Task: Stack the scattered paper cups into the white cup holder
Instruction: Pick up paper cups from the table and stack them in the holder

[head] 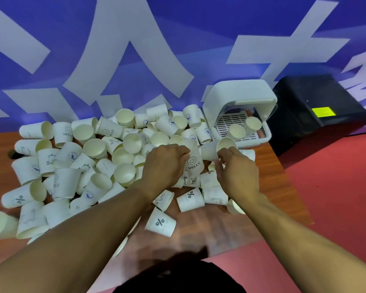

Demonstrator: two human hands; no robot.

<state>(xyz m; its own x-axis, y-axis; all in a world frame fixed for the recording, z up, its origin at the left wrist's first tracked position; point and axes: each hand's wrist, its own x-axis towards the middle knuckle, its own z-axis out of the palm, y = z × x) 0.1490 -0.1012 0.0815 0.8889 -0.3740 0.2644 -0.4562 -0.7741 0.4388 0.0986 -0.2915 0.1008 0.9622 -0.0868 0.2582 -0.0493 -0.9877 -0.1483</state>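
Observation:
Several white paper cups [93, 157] lie scattered in a pile over the wooden table [270, 176]. My left hand [165, 163] grips an upside-down cup printed HELLO [193, 162] in the middle of the pile. Just to its right, my right hand [236, 168] holds a cup lying on its side [217, 148], mouth facing the far right. The white cup holder [226, 98] stands at the table's far right corner with its lid raised. Two cups [244, 127] stand inside it on the slotted tray.
A black box [317, 102] with a yellow label sits on the red floor right of the holder. A blue wall with large white lettering rises behind the table. Loose cups lie near the front edge, one marked % [160, 222].

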